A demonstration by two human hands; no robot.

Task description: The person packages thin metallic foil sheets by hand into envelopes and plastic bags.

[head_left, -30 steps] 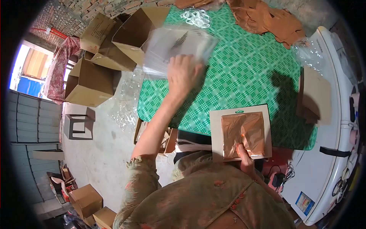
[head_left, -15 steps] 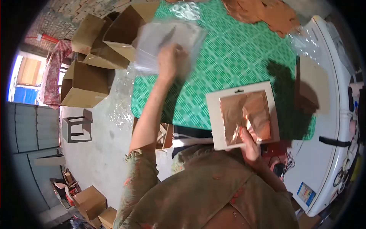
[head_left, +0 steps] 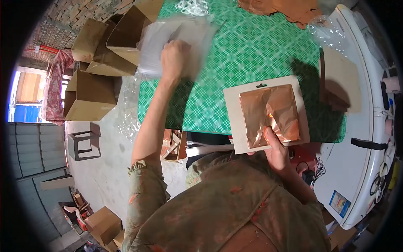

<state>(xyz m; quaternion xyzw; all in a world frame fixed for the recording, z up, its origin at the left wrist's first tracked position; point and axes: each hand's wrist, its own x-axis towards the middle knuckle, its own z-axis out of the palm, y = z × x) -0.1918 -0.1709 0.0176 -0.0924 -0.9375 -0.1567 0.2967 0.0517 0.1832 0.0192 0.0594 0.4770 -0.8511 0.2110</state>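
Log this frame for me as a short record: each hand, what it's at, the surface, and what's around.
Left hand: over the clear plastic stack; motion blur, grip unclear
Right hand: holds the card near its lower edge, thumb on the packet
Card: pale, hang slot at top
Packet: shiny, copper-coloured, against the card's face
Surface: table, green plaid cover
Far side: white loops, brown pieces
Left: open cardboard boxes

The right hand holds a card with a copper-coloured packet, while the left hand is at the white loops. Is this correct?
Not quite: in the head view, the left hand is at the clear plastic sheets, not the white loops. The right hand holds the card with the packet.
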